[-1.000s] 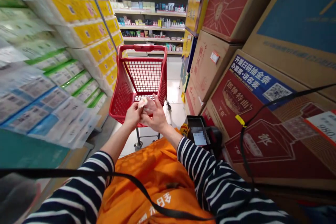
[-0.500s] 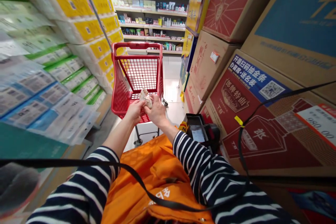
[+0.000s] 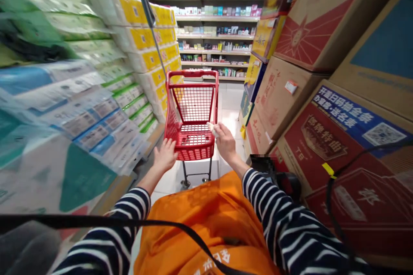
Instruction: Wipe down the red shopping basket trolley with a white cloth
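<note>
A red shopping cart [image 3: 192,152] with a wire-grid basket stands in the aisle in front of me. My left hand [image 3: 165,154] is open, its fingers spread at the cart's near left side; whether they touch it I cannot tell. At the cart's right side, my right hand [image 3: 226,141] is closed on a crumpled whitish cloth [image 3: 212,129], which pokes out past the fingertips. Over my front hangs an orange apron [image 3: 206,206] with white lettering, and a black strap [image 3: 171,224] crosses below my arms.
Wrapped paper packs [image 3: 142,47] are stacked along the left. On the right rise cardboard boxes [image 3: 284,94], with a black device [image 3: 288,184] low beside them. Shelves of small goods [image 3: 216,19] close the far end. White floor [image 3: 230,111] shows right of the cart.
My hands have parted: the left has let go of the cloth and spread open, while the right keeps the cloth and has moved right. The view has tilted up and turned left.
</note>
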{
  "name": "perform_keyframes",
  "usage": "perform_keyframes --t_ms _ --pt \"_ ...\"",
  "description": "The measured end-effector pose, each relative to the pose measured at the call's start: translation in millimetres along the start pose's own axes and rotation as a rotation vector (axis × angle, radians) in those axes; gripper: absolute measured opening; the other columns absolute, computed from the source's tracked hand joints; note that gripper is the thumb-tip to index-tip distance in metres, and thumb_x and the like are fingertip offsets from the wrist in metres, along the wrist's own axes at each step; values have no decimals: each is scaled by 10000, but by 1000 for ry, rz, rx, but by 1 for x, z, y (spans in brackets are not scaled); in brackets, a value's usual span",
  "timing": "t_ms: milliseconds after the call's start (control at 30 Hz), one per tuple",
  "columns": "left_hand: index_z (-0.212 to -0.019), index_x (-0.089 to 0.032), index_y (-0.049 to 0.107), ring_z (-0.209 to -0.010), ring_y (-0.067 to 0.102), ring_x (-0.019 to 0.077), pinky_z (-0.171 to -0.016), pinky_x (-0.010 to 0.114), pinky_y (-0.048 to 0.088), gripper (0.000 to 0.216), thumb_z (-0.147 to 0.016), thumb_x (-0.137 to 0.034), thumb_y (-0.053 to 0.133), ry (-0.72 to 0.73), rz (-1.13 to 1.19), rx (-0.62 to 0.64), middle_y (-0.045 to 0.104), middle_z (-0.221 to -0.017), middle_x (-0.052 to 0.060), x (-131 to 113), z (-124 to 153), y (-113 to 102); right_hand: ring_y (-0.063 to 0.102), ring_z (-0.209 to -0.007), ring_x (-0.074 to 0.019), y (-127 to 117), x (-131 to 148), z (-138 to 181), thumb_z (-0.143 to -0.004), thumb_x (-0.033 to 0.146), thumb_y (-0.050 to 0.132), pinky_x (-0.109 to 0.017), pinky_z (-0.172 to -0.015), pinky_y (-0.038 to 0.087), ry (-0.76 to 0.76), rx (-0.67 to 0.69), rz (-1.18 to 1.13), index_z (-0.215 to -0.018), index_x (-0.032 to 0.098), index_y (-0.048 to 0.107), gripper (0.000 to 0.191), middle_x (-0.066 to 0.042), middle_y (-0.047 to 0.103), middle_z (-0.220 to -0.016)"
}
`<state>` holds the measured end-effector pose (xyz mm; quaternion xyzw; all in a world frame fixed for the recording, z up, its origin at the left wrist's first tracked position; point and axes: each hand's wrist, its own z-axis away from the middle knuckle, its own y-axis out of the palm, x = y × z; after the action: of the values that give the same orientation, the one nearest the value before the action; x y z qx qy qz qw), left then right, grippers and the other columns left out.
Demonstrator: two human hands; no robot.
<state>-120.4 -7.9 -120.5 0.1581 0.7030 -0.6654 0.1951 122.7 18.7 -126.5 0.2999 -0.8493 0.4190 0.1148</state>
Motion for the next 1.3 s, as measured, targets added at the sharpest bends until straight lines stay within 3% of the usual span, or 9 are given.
perform_keyframes --t_ms 100,233,333,500,633,833,967,1200,1300 --pt "-1348 -134 378 -1383 110 290 -1089 535 168 558 -806 -253 437 66 -326 52 271 -1468 120 15 5 7 436 -1222 -238 24 7 12 -868 112 430 -443 -1010 354 -43 73 65 -1150 192 584 330 -101 522 -1288" --pt "-1371 -96 336 -1381 92 304 -1089 453 237 604 -798 -247 450 127 -370 82 249 -1473 139 12 1 15 463 -1200 -238 71 52 21 -866 102 436 -437 -1021 335 -140 203 34 -1143 178 589 325 -111 552 -1254" --pt "-1361 -81 345 -1382 108 277 -1102 420 228 597 -784 -199 448 170 -356 93 263 -1465 153 12 -4 16 440 -1218 -221 87 79 20 -840 119 480 -384 -1014 347 -277 288 -51 -1176 175 569 352 -113 502 -1309" --pt "-1274 -67 455 -1375 133 292 -1117 411 210 549 -727 -116 464 177 -342 93 293 -1450 165 15 -9 15 310 -1291 -304 58 44 16 -807 203 550 -574 -1021 221 -138 211 66 -1109 243 600 308 -102 411 -1383" --pt "-1247 -58 480 -1374 146 282 -1129 395 197 548 -700 -61 453 235 -303 81 326 -1434 159 8 -13 23 404 -1215 -257 38 10 18 -811 142 503 -500 -1025 263 -115 212 86 -1116 223 594 328 -104 510 -1282" --pt "-1310 -92 407 -1379 145 250 -1115 466 199 598 -713 -52 428 339 -231 108 303 -1445 158 -5 -20 34 386 -1212 -285 79 54 22 -850 245 495 -472 -1019 278 -162 164 77 -1205 122 536 378 -180 474 -1295" --pt "-1327 -137 389 -1385 93 285 -1078 540 214 593 -740 -66 427 159 -271 86 168 -1493 159 -5 -19 22 485 -1087 -230 80 54 12 -900 270 446 -415 -968 337 -281 194 85 -1129 214 590 276 -107 560 -1209" --pt "-1245 -209 470 -1381 143 267 -1066 592 168 503 -765 -71 408 53 -329 107 196 -1495 118 -9 -19 8 420 -1185 -242 31 -33 11 -871 197 463 -394 -956 376 -114 5 86 -1042 192 641 247 -112 511 -1258" --pt "-1241 -235 464 -1385 128 258 -1057 609 172 516 -759 -61 401 28 -332 122 183 -1502 91 -15 -22 7 446 -1155 -225 45 -16 12 -874 186 449 -383 -974 377 -128 -9 -3 -1015 184 649 244 -111 544 -1192"
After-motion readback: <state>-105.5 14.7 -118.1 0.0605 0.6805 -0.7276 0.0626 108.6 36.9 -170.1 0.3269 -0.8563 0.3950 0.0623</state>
